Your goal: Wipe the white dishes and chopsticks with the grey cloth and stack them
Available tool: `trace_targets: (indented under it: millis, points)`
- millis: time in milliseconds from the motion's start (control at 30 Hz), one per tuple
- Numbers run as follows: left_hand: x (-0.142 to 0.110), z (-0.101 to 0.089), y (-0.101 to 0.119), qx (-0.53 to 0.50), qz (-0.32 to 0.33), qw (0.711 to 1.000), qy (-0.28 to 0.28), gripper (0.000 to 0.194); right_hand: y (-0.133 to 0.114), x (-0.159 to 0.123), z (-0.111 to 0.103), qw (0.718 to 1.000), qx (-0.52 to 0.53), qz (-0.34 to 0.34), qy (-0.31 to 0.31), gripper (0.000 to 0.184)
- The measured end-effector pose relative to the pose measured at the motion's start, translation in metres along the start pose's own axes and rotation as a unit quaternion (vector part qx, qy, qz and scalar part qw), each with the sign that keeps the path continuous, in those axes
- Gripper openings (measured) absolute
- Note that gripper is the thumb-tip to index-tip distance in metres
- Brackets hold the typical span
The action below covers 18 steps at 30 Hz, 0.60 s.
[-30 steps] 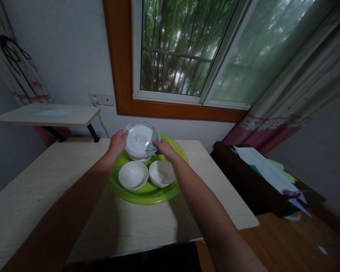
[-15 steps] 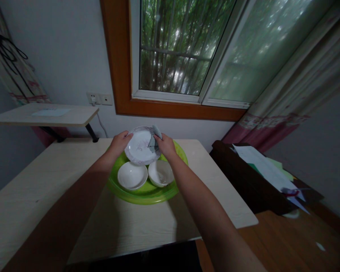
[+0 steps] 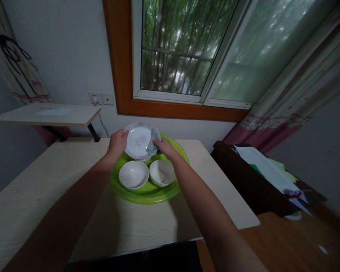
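Observation:
My left hand (image 3: 118,142) grips the left rim of a white plate (image 3: 137,139) with a patterned border, its thumb on the upper face. A grey cloth (image 3: 152,145) is pinched in my right hand (image 3: 163,147) and lies against the plate's right side. The plate is tilted toward me above the back of a green basin (image 3: 147,198). Two white bowls, a left one (image 3: 133,175) and a right one (image 3: 162,173), sit in the basin nearer to me. Part of another white dish shows under the plate; its kind is hidden.
The basin stands on a pale wooden table (image 3: 215,196). At the left is a raised shelf (image 3: 82,117) with a paper on it. Beyond the table's right edge stands a dark piece of furniture (image 3: 243,181) holding papers. A window (image 3: 184,49) is behind.
The plate has shifted slightly up and left. The cloth in my right hand has moved down along the plate's right side and lies flatter. The bowls stay in place.

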State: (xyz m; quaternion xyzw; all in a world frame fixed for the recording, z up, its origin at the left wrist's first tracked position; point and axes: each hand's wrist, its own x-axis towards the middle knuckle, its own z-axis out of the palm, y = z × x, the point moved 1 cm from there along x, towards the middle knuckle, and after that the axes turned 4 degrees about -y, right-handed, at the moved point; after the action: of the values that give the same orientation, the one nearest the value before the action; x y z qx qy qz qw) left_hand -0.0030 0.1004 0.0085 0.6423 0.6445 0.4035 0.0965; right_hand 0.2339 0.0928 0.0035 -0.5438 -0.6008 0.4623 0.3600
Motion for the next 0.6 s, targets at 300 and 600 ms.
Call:
trace_targets:
  millis: [300,600]
  points:
    - [0.001,0.001,-0.002,-0.055,-0.02,0.998,-0.024,0.036,0.005,0.003,0.001,1.0,-0.014,0.007,0.009,0.017]
    - [0.0,0.004,0.003,-0.075,0.006,0.992,-0.105,0.035,-0.002,0.006,-0.015,0.943,-0.269,-0.093,0.174,0.028]
